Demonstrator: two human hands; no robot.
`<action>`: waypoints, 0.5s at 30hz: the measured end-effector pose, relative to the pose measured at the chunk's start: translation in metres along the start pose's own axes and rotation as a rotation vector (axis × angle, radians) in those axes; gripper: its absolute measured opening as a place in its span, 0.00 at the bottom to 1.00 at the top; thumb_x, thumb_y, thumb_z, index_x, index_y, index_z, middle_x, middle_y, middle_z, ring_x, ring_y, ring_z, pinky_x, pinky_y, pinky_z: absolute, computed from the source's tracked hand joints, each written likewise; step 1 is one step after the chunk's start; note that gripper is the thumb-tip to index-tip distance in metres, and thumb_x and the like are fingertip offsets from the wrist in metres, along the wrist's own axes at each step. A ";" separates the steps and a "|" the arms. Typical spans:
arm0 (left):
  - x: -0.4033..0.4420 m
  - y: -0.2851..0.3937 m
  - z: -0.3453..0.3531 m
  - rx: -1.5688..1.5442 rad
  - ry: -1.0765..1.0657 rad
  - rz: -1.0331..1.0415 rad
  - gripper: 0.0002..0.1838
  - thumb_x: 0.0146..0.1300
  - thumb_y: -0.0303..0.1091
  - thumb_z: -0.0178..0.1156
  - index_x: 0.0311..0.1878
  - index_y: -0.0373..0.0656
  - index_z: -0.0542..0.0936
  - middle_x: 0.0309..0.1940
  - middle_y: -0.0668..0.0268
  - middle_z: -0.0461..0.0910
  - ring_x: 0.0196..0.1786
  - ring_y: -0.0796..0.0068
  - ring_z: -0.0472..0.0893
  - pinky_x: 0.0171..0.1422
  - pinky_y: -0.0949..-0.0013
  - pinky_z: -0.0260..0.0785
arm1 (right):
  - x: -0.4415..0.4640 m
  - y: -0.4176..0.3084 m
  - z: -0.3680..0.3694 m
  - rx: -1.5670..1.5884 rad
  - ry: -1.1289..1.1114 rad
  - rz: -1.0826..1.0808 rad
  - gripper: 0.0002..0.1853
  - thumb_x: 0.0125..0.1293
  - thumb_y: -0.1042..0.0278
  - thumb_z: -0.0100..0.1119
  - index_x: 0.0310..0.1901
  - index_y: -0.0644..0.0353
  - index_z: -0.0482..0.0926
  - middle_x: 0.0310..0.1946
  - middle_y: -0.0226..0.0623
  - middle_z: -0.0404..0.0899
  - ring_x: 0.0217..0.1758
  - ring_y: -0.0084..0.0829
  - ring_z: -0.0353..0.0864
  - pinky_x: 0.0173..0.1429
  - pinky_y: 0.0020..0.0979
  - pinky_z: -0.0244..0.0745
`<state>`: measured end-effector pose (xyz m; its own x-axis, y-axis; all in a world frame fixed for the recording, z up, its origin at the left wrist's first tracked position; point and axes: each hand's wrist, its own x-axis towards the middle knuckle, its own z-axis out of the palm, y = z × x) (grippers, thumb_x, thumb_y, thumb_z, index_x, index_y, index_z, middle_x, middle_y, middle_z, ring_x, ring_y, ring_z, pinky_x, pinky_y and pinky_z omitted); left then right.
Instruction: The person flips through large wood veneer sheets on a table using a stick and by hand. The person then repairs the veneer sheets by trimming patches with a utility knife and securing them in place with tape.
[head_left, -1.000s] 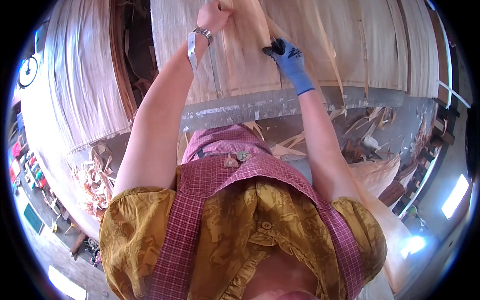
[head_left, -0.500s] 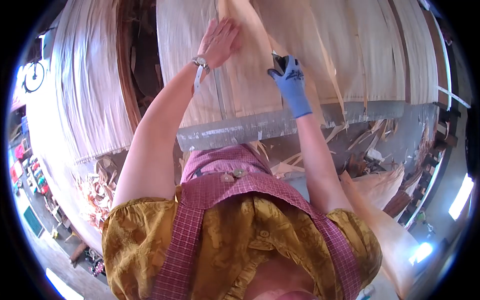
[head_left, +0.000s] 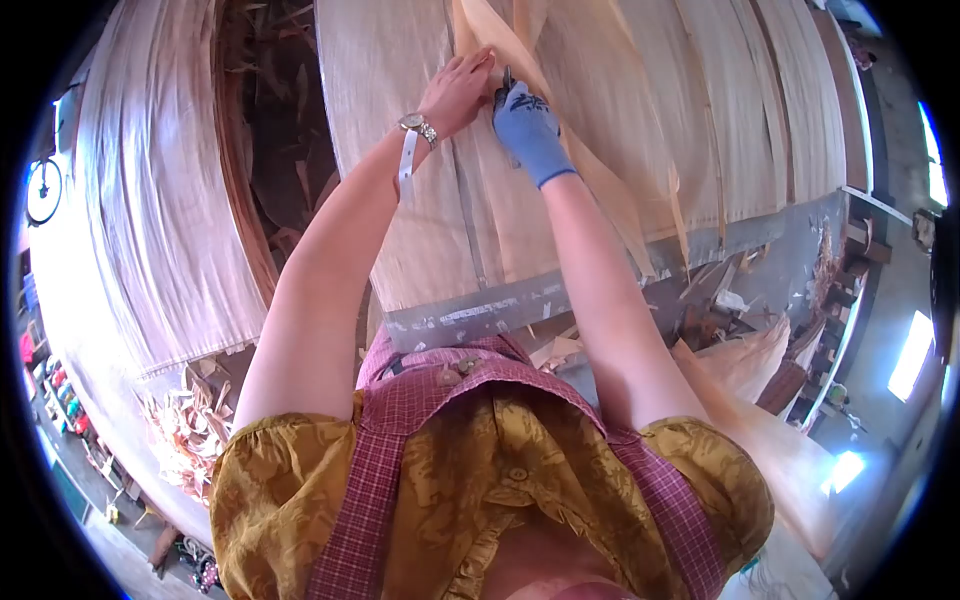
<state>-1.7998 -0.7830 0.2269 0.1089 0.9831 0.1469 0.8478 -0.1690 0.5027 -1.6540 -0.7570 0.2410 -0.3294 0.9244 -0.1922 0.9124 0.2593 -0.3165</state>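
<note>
My left hand (head_left: 459, 95), bare with a wristwatch, lies on a pale wood veneer sheet (head_left: 400, 215) with its fingers stretched out. Close beside its fingertips is my right hand (head_left: 529, 128) in a blue glove, closed around a dark-handled knife (head_left: 507, 77). Only a small part of the knife shows above the glove; its blade cannot be made out. A loose, curved veneer strip (head_left: 505, 40) runs over the sheet past both hands.
Another stack of veneer (head_left: 160, 220) stands to the left, across a dark gap with scraps (head_left: 280, 110). The grey table edge (head_left: 480, 315) runs in front of my apron. Shavings (head_left: 185, 425) are heaped at lower left, and torn veneer (head_left: 745, 365) lies at lower right.
My right hand has moved left and up with the knife, close to the left hand. The left hand has shifted slightly right and down and now rests by the strip.
</note>
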 end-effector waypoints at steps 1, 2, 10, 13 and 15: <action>0.004 -0.003 0.000 -0.013 -0.010 0.002 0.31 0.57 0.28 0.60 0.66 0.42 0.67 0.71 0.63 0.62 0.68 0.59 0.66 0.70 0.62 0.62 | 0.006 -0.004 0.002 -0.046 -0.011 0.029 0.16 0.71 0.56 0.43 0.48 0.61 0.68 0.42 0.59 0.81 0.45 0.54 0.83 0.47 0.53 0.77; 0.007 -0.005 -0.001 -0.015 0.003 0.023 0.31 0.57 0.26 0.59 0.66 0.42 0.67 0.70 0.62 0.63 0.68 0.59 0.67 0.70 0.62 0.62 | 0.009 -0.007 0.004 -0.053 -0.030 0.062 0.16 0.70 0.56 0.44 0.49 0.61 0.68 0.42 0.58 0.82 0.45 0.54 0.83 0.47 0.53 0.77; 0.024 -0.005 0.008 -0.023 -0.083 -0.032 0.26 0.59 0.23 0.52 0.64 0.42 0.70 0.69 0.65 0.66 0.66 0.57 0.68 0.69 0.61 0.63 | 0.005 -0.018 -0.001 -0.130 -0.108 0.081 0.16 0.68 0.61 0.44 0.51 0.64 0.68 0.43 0.57 0.82 0.45 0.53 0.84 0.47 0.52 0.78; 0.025 -0.005 0.010 0.078 -0.088 -0.024 0.25 0.62 0.33 0.55 0.64 0.42 0.71 0.69 0.66 0.65 0.66 0.57 0.69 0.69 0.60 0.63 | -0.035 -0.010 0.016 -0.145 -0.095 -0.037 0.15 0.69 0.62 0.45 0.49 0.66 0.69 0.41 0.57 0.82 0.42 0.51 0.85 0.44 0.52 0.78; 0.023 0.003 0.003 0.102 -0.115 -0.048 0.30 0.60 0.43 0.59 0.64 0.42 0.71 0.70 0.67 0.65 0.66 0.58 0.69 0.68 0.59 0.63 | -0.079 -0.002 0.033 -0.215 -0.004 -0.148 0.18 0.69 0.61 0.45 0.51 0.69 0.68 0.36 0.55 0.83 0.38 0.49 0.85 0.38 0.53 0.78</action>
<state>-1.7934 -0.7602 0.2290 0.1202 0.9925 0.0234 0.9009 -0.1190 0.4173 -1.6376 -0.8395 0.2263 -0.4636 0.8711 -0.1621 0.8848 0.4453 -0.1372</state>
